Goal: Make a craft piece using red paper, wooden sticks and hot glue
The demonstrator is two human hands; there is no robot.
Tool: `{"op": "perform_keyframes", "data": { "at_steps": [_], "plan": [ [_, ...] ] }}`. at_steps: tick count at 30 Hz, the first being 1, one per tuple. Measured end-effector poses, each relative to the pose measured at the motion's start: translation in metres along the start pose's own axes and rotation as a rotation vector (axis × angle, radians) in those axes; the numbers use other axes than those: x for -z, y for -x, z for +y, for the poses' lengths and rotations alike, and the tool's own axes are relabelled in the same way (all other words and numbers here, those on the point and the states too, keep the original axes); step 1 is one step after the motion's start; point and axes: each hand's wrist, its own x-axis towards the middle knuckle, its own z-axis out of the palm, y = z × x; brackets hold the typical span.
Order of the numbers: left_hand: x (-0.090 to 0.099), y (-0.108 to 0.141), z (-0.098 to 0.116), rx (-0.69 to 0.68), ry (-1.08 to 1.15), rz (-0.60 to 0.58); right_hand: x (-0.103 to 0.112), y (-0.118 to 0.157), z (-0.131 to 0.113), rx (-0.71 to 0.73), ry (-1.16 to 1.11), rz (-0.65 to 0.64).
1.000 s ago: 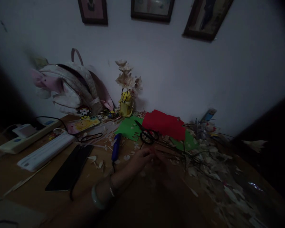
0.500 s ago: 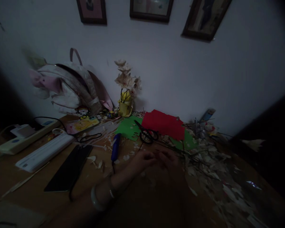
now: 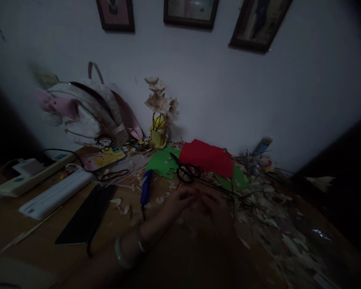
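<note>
Scissors, diagonal, tips away and left

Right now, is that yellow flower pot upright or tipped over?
Upright: the yellow pot stands on the table, its pale flowers rising above it on dark stems.

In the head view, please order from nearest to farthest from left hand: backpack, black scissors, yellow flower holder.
From the left hand:
1. Black scissors, just beyond it.
2. Yellow flower holder, farther back, slightly left.
3. Backpack, far left.
</note>
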Motion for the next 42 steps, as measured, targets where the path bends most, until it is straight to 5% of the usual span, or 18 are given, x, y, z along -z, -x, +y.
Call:
{"op": "perform_keyframes", "data": {
  "at_steps": [16,27,42],
  "plan": [
    [0.001,-0.003,0.002,0.018,0.029,0.075,-0.001,-0.003,0.004,-0.023,0.059,-0.058],
    [0.002,-0.002,0.004,-0.017,-0.044,0.008,0.002,-0.006,0.012,0.019,0.105,-0.034],
    [-0.002,0.004,0.008,-0.088,-0.175,0.044,-0.002,-0.006,0.021,-0.032,-0.036,0.001]
  ]
}}
